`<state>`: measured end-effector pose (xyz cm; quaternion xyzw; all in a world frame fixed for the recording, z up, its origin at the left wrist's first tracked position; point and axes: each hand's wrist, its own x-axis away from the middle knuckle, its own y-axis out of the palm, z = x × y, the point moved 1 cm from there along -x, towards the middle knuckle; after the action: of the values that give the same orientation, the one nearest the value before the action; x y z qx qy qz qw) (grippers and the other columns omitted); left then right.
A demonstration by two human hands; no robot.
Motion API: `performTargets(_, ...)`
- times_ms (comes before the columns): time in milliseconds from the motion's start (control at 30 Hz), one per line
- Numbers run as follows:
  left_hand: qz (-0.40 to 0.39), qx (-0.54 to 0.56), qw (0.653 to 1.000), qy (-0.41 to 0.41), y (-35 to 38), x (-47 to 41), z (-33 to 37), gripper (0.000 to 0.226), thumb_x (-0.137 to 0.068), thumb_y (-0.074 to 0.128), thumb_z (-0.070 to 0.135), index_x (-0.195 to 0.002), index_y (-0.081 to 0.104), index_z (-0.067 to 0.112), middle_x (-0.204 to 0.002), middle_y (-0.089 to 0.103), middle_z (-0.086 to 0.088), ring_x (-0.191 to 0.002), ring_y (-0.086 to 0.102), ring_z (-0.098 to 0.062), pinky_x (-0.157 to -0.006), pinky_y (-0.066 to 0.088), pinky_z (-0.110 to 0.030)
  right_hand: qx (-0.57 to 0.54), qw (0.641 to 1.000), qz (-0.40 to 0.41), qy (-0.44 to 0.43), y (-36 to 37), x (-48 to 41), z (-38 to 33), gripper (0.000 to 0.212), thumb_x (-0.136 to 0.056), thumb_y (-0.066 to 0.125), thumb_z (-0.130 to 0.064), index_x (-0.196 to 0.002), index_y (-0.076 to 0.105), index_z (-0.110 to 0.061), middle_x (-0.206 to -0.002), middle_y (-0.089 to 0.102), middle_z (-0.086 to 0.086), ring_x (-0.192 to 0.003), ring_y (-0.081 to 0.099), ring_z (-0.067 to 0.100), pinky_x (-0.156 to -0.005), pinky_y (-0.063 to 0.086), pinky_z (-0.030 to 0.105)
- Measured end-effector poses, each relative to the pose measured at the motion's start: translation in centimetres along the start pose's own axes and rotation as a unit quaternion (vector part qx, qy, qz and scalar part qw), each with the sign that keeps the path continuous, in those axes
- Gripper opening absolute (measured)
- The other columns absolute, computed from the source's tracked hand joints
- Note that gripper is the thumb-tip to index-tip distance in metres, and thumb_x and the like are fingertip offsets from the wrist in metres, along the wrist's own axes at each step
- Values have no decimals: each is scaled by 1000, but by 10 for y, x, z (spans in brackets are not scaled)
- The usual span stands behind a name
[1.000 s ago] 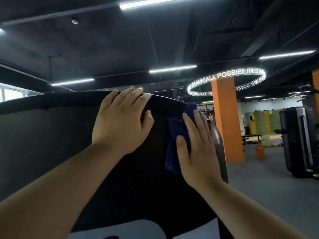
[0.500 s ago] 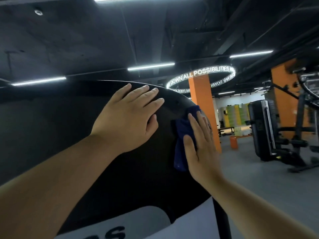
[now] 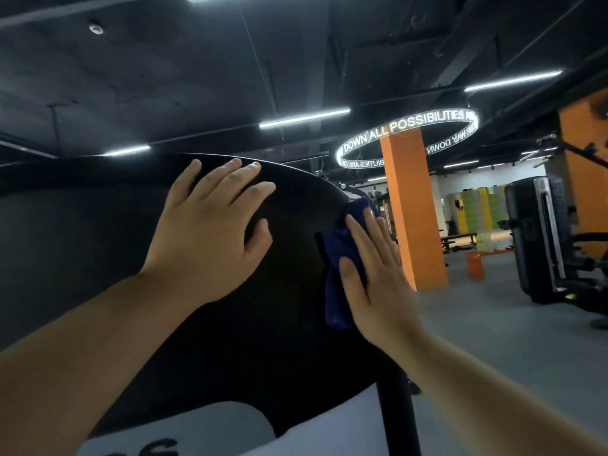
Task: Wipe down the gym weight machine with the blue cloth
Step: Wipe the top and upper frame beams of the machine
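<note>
– At the right edge of the weight machine, head view: where is the blue cloth?

– Pinned flat against the black panel under the right hand, fingers straight and together, not curled round it. The cloth shows on the thumb side, and its long axis runs up and down along the edge.

– And the other hand?

– The left hand lies open on the panel near the top rim, holding nothing, well apart from the cloth. The right is plainly the nearer one. Unwiped panel lies leftward and below, I'd judge.

– Anything different from a second ago?

– The left fingers then hooked the rim; now they lie fanned flat. The cloth has stayed at the same edge.
</note>
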<state>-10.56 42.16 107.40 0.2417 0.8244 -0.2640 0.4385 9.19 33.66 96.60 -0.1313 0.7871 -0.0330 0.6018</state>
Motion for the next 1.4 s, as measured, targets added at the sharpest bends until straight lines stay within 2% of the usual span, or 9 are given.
performTargets(133, -10, -7, 999, -30, 7, -14, 31, 50, -92, 38, 34, -136, 54, 17, -147, 47, -9, -142, 36, -24, -119, 14, -47, -78, 995, -61, 20, -21, -56, 14, 54, -104, 33, -43, -154, 16, -38, -162, 6, -20, -149, -3, 0, -120, 6, 27)
performTargets(267, -37, -39, 998, -36, 17, -4, 58, 51, -93, 37, 31, -141, 49, 17, -153, 39, -8, -146, 29, -23, -121, 7, -44, -39, 994, -43, -93, -8, -4, 33, 55, -104, 29, -44, -155, 13, -33, -165, 1, -12, -151, -6, 11, -121, 1, 24)
performTargets(433, -48, -67, 993, -84, 18, 1, 78, 52, -94, 36, 27, -145, 44, 16, -157, 34, -7, -148, 24, -22, -122, 4, -40, -30, 975, -74, -208, -8, 3, 60, 54, -103, 34, -39, -154, 20, -29, -164, 11, -4, -152, 1, 18, -123, 9, 43)
performTargets(633, -60, -76, 989, -107, 21, 5, 88, 54, -96, 34, 27, -148, 39, 14, -159, 28, -8, -150, 17, -21, -123, 0, -39, -146, 979, -49, -133, -14, -55, 37, 59, -102, 42, -35, -155, 22, -19, -162, 20, -6, -151, 5, 10, -123, 14, 34)
performTargets(833, -61, -81, 992, -77, 27, 24, 97, 53, -98, 34, 28, -149, 37, 14, -161, 24, -10, -150, 15, -23, -123, 0, -42, -62, 973, -68, -213, 4, 60, 78, 58, -102, 37, -35, -155, 18, -20, -165, 10, -6, -152, 8, 22, -122, 13, 43)
performTargets(1000, -41, -91, 992, -71, 31, 24, 97, 53, -98, 35, 27, -149, 38, 13, -159, 27, -12, -149, 20, -26, -123, 2, -42, -84, 970, -75, -216, -8, 14, 66, 55, -102, 43, -31, -153, 27, -16, -162, 20, -2, -152, 10, 19, -122, 19, 46)
performTargets(1167, -48, -99, 992, -68, 31, 26, 98, 53, -98, 35, 27, -149, 36, 13, -160, 25, -12, -149, 19, -27, -122, 4, -43, -120, 975, -67, -175, -10, 9, 71, 58, -102, 41, -30, -154, 22, -13, -163, 15, -2, -152, 5, 17, -123, 12, 30)
performTargets(1300, -49, -106, 991, -67, 33, 28, 96, 54, -97, 34, 26, -150, 34, 13, -160, 24, -12, -149, 19, -28, -123, 4, -45, -101, 964, -72, -235, 5, 70, 101, 59, -101, 42, -29, -153, 20, -13, -163, 17, 3, -151, 12, 27, -121, 21, 43)
performTargets(1400, -46, -118, 989, -73, 34, 28, 98, 55, -96, 34, 25, -150, 34, 12, -160, 25, -13, -149, 19, -29, -122, 5, -45, -136, 949, -64, -277, 4, 41, 98, 56, -99, 46, -25, -151, 30, -12, -159, 28, 5, -150, 17, 26, -121, 20, 47)
